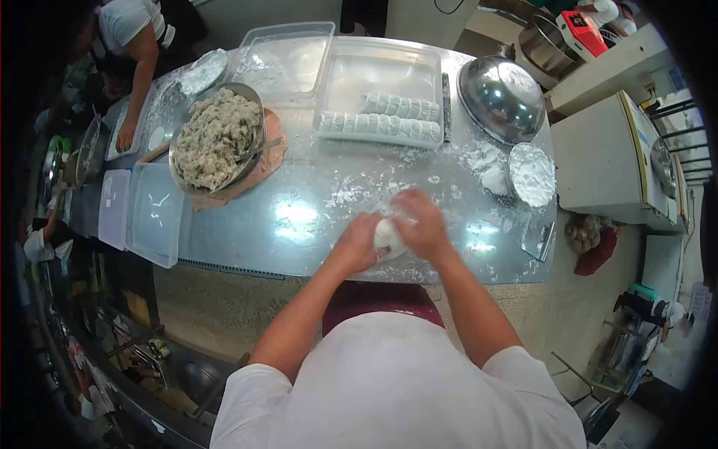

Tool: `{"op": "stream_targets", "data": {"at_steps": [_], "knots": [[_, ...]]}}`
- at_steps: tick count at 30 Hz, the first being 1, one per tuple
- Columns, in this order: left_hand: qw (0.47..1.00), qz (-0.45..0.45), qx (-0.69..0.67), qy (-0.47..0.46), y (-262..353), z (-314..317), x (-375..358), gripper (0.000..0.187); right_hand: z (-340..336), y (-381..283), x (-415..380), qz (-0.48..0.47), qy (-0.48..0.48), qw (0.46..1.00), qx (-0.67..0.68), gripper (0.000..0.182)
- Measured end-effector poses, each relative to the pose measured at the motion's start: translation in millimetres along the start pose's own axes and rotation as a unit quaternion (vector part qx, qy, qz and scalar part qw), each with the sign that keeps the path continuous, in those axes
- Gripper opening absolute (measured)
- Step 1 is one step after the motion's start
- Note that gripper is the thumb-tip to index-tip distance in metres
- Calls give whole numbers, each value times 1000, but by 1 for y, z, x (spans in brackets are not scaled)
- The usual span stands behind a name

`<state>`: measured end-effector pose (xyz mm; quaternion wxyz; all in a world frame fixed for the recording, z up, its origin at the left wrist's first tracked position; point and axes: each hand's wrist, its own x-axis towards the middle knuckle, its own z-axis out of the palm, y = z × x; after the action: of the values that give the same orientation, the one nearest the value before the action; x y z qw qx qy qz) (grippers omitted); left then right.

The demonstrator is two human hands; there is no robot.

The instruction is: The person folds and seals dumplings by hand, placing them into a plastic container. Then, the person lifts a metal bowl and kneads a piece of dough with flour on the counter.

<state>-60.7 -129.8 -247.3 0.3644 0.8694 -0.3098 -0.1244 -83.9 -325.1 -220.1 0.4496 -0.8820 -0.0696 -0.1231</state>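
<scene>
Near the front edge of the metal table, a white round piece of dough point(388, 238) lies between my two hands. My left hand point(359, 241) is curved against its left side, fingers bent round it. On the right, my right hand point(422, 224) touches the dough's other side; its fingers are smeared by motion. Loose white flour point(359, 187) is scattered on the metal just beyond my hands. What lies under my palms is hidden.
A clear tray point(378, 138) holds rows of pleated white pieces. Left stands a bowl of pale filling point(217, 135), beside a clear lid point(157, 217). A metal dome point(501, 97) and a flour bowl point(532, 175) stand right. Another person's arm point(138, 82) reaches in far left.
</scene>
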Motion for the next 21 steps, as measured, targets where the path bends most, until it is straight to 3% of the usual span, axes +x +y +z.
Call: {"op": "stream_targets", "data": {"at_steps": [2, 4, 8, 10, 11, 12, 14, 15, 16, 18, 19, 21], "knots": [[979, -129, -129, -92, 22, -15, 3, 60, -40, 44, 3, 36, 104, 982, -153, 39], [984, -113, -110, -87, 24, -13, 1, 58, -77, 85, -5, 129, 89, 950, -268, 50], [981, -112, -144, -70, 27, -14, 4, 58, -99, 119, -8, 143, 54, 923, -354, 54], [980, -120, -148, -62, 25, -13, 1, 57, -100, 128, -8, 243, 55, 897, -365, 58], [981, -121, -143, -56, 23, -11, 1, 57, -91, 130, -9, 225, 69, 875, -423, 53], [982, -122, -140, -48, 22, -10, 1, 57, -91, 130, -11, 225, 68, 875, -423, 53], [969, -170, -173, -45, 19, -13, -3, 57, -83, 116, -18, 171, -23, 958, -230, 45], [953, -218, -205, -45, 18, -16, -7, 56, -81, 80, -19, 186, 21, 980, -68, 38], [953, -218, -205, -45, 13, -15, -12, 56, -80, 82, -25, 187, 20, 980, -67, 38], [907, -258, -331, -5, -6, -9, -22, 53, -77, 95, -34, 144, 153, 972, -110, 34], [908, -258, -330, -5, -14, -4, -24, 53, -76, 102, -36, 144, 154, 972, -109, 34], [865, -226, -448, 16, -22, 0, -19, 51, -76, 112, -34, 236, 109, 960, -103, 37]]}}
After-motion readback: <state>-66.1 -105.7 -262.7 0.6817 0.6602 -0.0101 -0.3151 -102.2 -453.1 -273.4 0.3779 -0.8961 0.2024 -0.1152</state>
